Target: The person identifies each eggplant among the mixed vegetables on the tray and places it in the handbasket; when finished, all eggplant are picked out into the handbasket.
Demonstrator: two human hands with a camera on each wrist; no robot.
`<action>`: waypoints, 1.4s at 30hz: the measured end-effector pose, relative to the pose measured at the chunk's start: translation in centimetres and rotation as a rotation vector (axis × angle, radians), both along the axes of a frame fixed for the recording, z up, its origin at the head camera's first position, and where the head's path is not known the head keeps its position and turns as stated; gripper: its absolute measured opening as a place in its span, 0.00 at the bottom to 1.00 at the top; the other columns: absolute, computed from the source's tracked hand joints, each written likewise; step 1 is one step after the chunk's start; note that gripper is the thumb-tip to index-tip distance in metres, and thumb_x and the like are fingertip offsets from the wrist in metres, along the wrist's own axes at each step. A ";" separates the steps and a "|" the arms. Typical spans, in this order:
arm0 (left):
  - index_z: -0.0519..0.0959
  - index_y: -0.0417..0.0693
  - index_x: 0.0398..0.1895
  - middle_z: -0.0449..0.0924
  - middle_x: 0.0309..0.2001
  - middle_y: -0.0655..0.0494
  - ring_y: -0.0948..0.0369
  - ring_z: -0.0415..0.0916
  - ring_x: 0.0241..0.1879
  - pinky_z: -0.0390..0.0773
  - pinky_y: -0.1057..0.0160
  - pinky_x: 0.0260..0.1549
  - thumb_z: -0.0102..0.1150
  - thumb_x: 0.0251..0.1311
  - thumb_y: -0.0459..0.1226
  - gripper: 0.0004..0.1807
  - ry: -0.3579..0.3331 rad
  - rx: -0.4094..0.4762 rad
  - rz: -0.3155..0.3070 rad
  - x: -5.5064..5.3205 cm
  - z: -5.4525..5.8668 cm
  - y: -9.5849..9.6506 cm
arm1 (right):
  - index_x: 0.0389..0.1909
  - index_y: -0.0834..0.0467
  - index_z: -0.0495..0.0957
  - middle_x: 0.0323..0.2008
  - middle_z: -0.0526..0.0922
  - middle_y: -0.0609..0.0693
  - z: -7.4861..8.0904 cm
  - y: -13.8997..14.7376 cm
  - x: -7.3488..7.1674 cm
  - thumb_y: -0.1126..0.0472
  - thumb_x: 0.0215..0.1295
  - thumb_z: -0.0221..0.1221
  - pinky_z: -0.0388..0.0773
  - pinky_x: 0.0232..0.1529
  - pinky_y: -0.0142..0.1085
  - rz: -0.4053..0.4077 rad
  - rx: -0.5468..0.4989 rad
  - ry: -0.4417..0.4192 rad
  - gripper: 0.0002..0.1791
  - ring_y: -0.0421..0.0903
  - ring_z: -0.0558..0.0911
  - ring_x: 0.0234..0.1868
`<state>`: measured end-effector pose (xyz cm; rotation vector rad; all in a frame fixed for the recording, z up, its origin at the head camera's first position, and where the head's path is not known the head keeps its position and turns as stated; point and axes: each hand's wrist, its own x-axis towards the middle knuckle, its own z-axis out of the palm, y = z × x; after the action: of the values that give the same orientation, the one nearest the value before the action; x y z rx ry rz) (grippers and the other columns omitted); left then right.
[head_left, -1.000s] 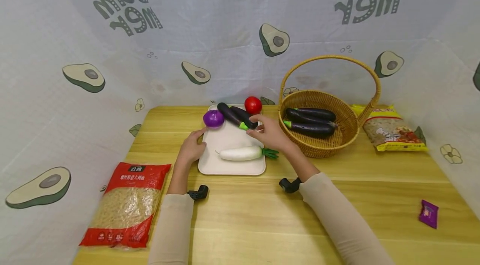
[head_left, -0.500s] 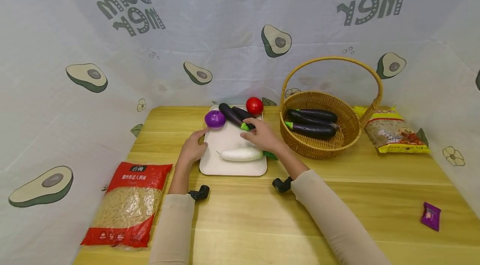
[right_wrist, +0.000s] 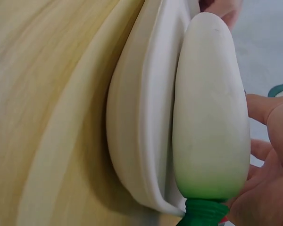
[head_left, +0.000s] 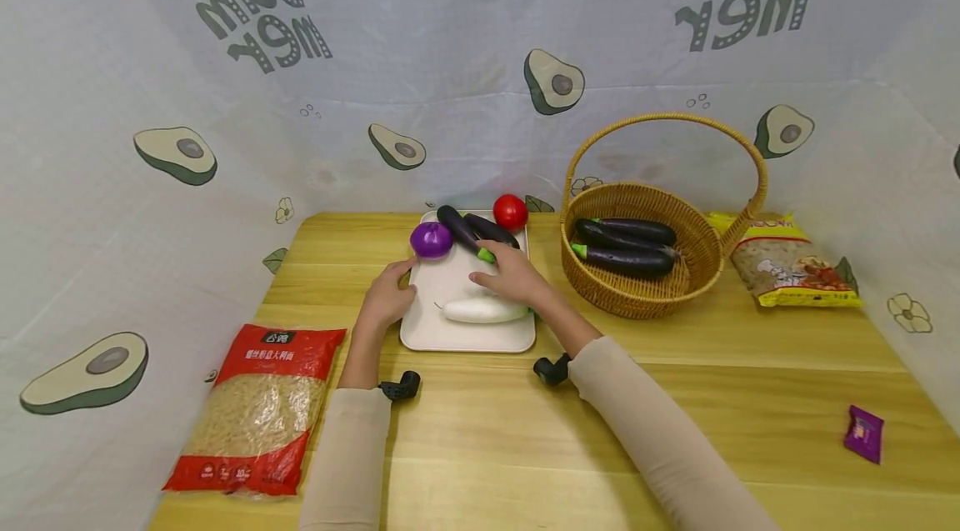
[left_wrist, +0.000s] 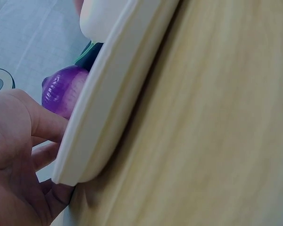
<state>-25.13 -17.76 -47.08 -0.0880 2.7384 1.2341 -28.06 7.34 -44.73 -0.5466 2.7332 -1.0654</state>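
Note:
A white tray [head_left: 468, 337] holds a white radish [head_left: 483, 311], a purple onion [head_left: 431, 240], two eggplants [head_left: 459, 227] and a red tomato [head_left: 510, 212]. My left hand [head_left: 387, 295] grips the tray's left edge, with fingers on both sides of the rim [left_wrist: 92, 113] in the left wrist view. Over the tray, between the eggplants and the radish, my right hand [head_left: 512, 274] reaches with parted fingers and holds nothing that I can see. It hides part of the radish's leafy end. In the right wrist view the radish [right_wrist: 210, 113] stands in front of that hand [right_wrist: 269, 174].
Right of the tray stands a wicker basket [head_left: 643, 304] with several eggplants [head_left: 626, 260]. A yellow food bag [head_left: 791, 264] lies behind it. A red pasta bag [head_left: 258, 406] is at the left, and a small purple packet [head_left: 864, 434] at the far right.
My right hand has moved left across the tray, from the right-hand eggplant to the space above the radish. The left hand has stayed at the tray's edge.

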 end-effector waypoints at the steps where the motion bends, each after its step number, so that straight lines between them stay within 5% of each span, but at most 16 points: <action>1: 0.63 0.56 0.80 0.60 0.80 0.49 0.43 0.54 0.80 0.56 0.40 0.78 0.50 0.71 0.35 0.33 0.001 -0.001 0.000 0.0 0.0 0.0 | 0.77 0.60 0.64 0.73 0.71 0.61 0.0 -0.1 0.0 0.50 0.69 0.64 0.63 0.78 0.53 -0.007 0.001 -0.001 0.39 0.59 0.68 0.76; 24: 0.64 0.57 0.79 0.61 0.79 0.49 0.44 0.54 0.80 0.55 0.41 0.78 0.51 0.69 0.36 0.34 0.002 0.007 0.019 -0.1 -0.5 0.0 | 0.56 0.56 0.85 0.50 0.90 0.52 -1.1 -1.7 -1.9 0.55 0.68 0.66 0.83 0.51 0.50 -0.317 0.065 0.096 0.18 0.52 0.86 0.54; 42: 0.67 0.60 0.77 0.61 0.79 0.47 0.44 0.52 0.80 0.54 0.40 0.78 0.55 0.67 0.37 0.33 -0.015 0.062 0.069 -0.1 -0.4 -0.4 | 0.53 0.66 0.84 0.47 0.88 0.60 -0.3 -0.8 -1.2 0.62 0.70 0.61 0.82 0.53 0.48 -0.227 0.004 0.089 0.16 0.56 0.84 0.49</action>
<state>-25.23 -18.15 -47.50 -0.1857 2.7022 1.3296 -29.26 6.53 -44.98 -0.2946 2.9295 -1.1089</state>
